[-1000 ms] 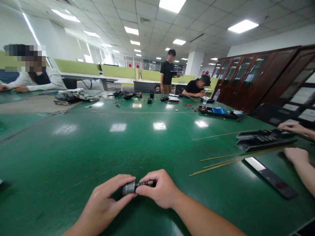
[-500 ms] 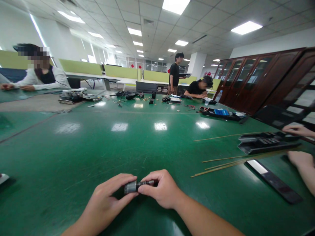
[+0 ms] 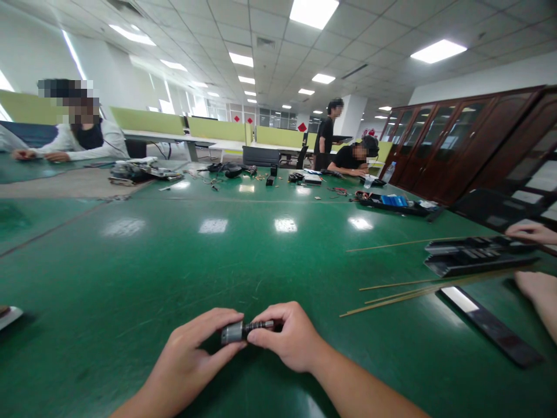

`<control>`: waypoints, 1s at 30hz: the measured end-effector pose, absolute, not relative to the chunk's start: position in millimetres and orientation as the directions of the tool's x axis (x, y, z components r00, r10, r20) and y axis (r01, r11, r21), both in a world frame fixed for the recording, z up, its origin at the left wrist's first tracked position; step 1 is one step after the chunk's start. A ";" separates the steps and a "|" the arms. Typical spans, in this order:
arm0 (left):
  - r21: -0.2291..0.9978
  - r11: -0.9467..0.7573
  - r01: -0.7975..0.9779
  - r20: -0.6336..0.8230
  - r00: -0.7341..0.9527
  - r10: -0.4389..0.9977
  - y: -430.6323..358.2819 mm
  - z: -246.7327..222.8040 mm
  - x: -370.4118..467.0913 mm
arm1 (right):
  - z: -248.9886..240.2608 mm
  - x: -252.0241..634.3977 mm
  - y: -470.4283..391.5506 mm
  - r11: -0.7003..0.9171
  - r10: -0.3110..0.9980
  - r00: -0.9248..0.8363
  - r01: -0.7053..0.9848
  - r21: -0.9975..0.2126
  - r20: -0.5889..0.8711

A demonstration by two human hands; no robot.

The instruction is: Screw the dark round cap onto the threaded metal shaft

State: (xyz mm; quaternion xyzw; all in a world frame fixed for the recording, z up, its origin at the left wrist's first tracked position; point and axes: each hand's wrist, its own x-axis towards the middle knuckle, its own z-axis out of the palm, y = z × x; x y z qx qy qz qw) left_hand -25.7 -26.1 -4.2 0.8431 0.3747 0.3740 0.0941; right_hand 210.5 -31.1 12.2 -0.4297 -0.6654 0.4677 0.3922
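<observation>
At near table edge (image 3: pixel 183 261) | left hand (image 3: pixel 191 354), right hand (image 3: pixel 289 337): both pinching grey-black cylindrical part (image 3: pixel 235 332)

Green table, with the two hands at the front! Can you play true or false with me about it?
1. The left hand holds a grey cylinder. True.
2. The right hand is holding nothing. False: its fingers hold a dark ridged shaft.
3. Thin rods lie to the right of both hands. True.
4. The long dark slab stands upright. False: it lies flat on the green table.
5. The tall cabinets are white. False: they are brown.
</observation>
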 end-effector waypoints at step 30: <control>0.472 -0.681 0.559 0.536 0.432 0.726 -26.6 -2.0 -29.1 | 18.3 210.4 -31.3 0.175 0.950 -0.294 0.207 -0.963 0.109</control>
